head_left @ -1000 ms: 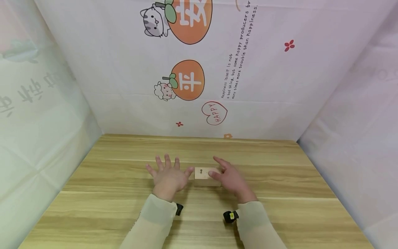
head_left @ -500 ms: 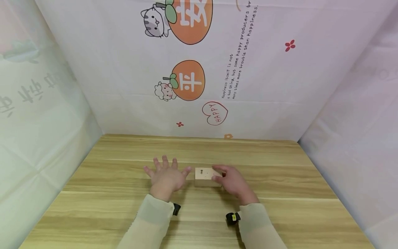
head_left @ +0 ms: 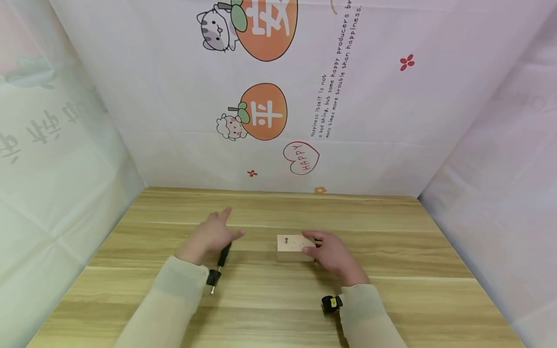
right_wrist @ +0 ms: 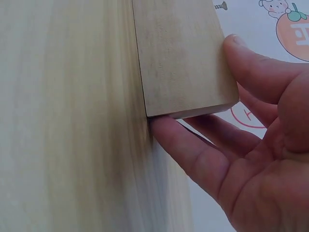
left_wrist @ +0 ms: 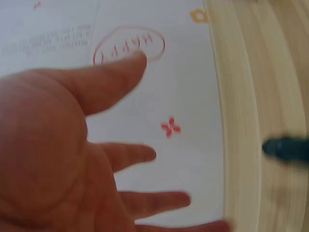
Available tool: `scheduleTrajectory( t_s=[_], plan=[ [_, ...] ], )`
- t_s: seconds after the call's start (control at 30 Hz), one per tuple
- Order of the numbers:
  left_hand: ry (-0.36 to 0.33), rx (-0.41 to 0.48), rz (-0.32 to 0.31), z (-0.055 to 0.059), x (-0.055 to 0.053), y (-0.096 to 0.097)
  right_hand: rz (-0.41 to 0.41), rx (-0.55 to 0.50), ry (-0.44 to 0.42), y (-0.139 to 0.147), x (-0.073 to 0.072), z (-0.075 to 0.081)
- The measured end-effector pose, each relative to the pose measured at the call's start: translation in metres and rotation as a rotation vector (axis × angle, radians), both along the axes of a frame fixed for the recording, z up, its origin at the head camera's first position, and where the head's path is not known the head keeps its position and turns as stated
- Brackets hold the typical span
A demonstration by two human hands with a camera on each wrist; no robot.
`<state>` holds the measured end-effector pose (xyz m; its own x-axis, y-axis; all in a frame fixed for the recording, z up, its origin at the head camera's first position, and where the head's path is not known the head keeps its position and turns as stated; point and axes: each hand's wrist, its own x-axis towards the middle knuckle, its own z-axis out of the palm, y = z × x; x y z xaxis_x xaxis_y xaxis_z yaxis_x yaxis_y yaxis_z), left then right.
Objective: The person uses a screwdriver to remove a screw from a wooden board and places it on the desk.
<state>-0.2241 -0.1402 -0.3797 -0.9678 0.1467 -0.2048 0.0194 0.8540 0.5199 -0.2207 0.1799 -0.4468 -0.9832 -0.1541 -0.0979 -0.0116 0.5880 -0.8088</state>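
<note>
A pale wooden block lies on the table. A small screw stands up from its top near the left end, with a few tiny holes beside it. My right hand grips the block's right end; in the right wrist view the thumb lies on the upper edge and fingers touch the end face. My left hand is spread above the table, holding nothing. Below it lies a screwdriver with a black handle and a metal shaft, partly hidden by the wrist. Its blurred handle end shows in the left wrist view.
The wood-grain table meets a white printed cloth along its back edge. More cloth hangs at the left and right sides. A black wrist camera sits by the right sleeve.
My left hand has moved left and turned, and the screwdriver has come into view beneath it. My right hand has closed around the block's end, and the block has shifted slightly right.
</note>
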Motion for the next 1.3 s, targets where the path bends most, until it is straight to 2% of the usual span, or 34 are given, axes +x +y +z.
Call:
scheduleTrajectory(
  t_s=[0.07, 0.13, 0.23, 0.33, 0.4, 0.53, 0.73, 0.8, 0.93, 1.13, 1.3],
  plan=[
    [-0.05, 0.1, -0.024, 0.001, -0.006, -0.014, -0.009, -0.016, -0.011, 0.001, -0.001, -0.001],
    [-0.124, 0.201, -0.022, -0.001, -0.01, -0.027, -0.016, -0.044, -0.029, 0.002, -0.001, -0.001],
    [-0.253, 0.338, 0.018, -0.009, -0.014, -0.041, -0.027, -0.076, -0.052, 0.002, -0.002, -0.001],
    [-0.334, 0.427, 0.055, -0.019, -0.016, -0.048, -0.026, -0.077, -0.05, 0.002, -0.003, -0.001],
    [-0.359, 0.466, 0.078, -0.026, -0.016, -0.05, -0.026, -0.072, -0.047, 0.002, -0.003, -0.001],
    [-0.36, 0.517, 0.099, -0.039, -0.019, -0.05, -0.026, -0.062, -0.051, 0.003, -0.002, -0.001],
    [-0.361, 0.54, 0.132, -0.051, -0.023, -0.043, 0.006, -0.07, -0.057, 0.004, -0.002, 0.0],
    [-0.355, 0.524, 0.142, -0.053, -0.023, -0.039, 0.012, -0.086, -0.07, 0.006, -0.002, 0.0],
    [-0.323, 0.451, 0.138, -0.054, -0.023, -0.031, 0.021, -0.115, -0.095, 0.008, -0.003, 0.002],
    [-0.263, 0.308, 0.078, -0.05, -0.019, -0.023, 0.02, -0.124, -0.101, 0.009, -0.004, 0.002],
    [-0.235, 0.248, 0.074, -0.051, -0.019, -0.019, 0.017, -0.141, -0.114, 0.008, -0.004, 0.001]
  ],
)
